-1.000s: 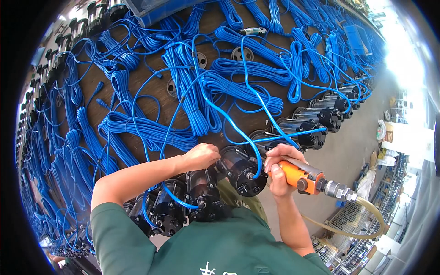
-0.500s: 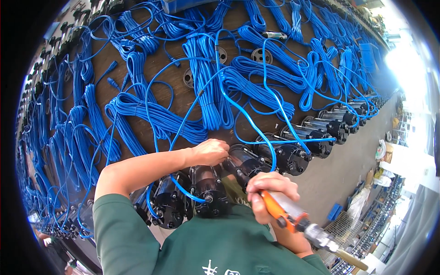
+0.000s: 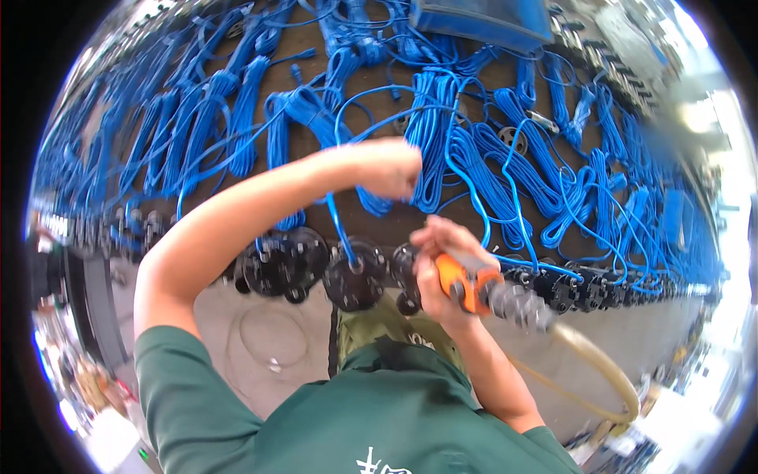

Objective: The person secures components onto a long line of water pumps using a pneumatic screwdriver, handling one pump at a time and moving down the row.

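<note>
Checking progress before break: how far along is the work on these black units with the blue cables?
In hand: the right hand holds the orange power tool at a black unit, and the left hand grips its blue cable. Done or left: more black units line the bench edge; their state is unreadable.

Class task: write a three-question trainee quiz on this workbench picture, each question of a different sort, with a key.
1. True or false: the right hand holds an orange power tool.
2. The cable bundles on the bench are: A red, B blue, C yellow.
3. Fill in: the left hand is raised above the round ____ parts at the bench edge.

Key: 1 true; 2 B; 3 black.
</note>
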